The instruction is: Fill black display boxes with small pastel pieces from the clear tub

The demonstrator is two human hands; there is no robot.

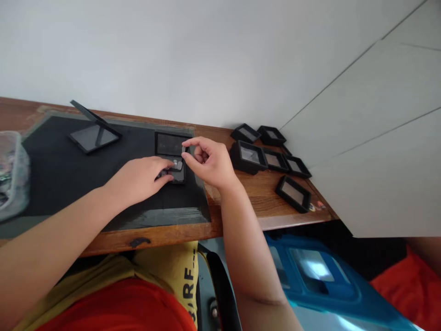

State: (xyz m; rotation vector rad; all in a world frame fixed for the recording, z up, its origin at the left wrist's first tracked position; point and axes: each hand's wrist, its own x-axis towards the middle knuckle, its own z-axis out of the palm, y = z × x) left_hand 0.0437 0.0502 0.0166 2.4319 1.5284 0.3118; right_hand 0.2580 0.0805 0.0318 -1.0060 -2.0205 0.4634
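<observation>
An open black case (168,143) lies on the black mat in front of me, its lid towards the wall and small clear pieces in its near half. My left hand (144,178) rests at the case's near left side, thumb and fingers closed around a small clear piece (178,164). Above the right part of the case, my right hand (210,162) pinches another small clear piece (183,149) between thumb and index finger. A second black case (93,137) stands open at the back left of the mat.
At the far left edge is a clear plastic tub (14,174) of small items. Several black boxes (250,156) sit on the wooden table (262,197) at the right. A blue plastic object (320,271) is below the table, near a red cloth (409,285).
</observation>
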